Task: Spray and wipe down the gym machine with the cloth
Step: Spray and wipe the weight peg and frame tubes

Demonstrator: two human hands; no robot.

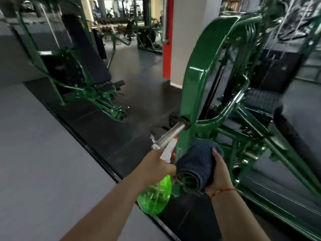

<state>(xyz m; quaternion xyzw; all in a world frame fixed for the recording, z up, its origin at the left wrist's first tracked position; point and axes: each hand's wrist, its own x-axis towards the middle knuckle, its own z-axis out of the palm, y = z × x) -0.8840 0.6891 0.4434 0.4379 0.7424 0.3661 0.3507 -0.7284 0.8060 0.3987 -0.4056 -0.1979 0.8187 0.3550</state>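
A green gym machine (194, 80) with a curved glossy upright fills the right half of the head view. A steel weight peg (171, 132) sticks out of the upright toward me. My left hand (156, 166) grips a clear green spray bottle (155, 194) by its white and red trigger head, the nozzle aimed at the base of the upright. My right hand (219, 173) holds a folded dark blue cloth (196, 164) and presses its far end against the lower part of the upright, just under the peg.
A second green machine with a black padded seat (86, 66) stands at the left on a black rubber mat (107, 129). A grey and red pillar (177, 39) rises behind the upright. Grey floor lies at the lower left. More frame bars (260, 150) crowd the lower right.
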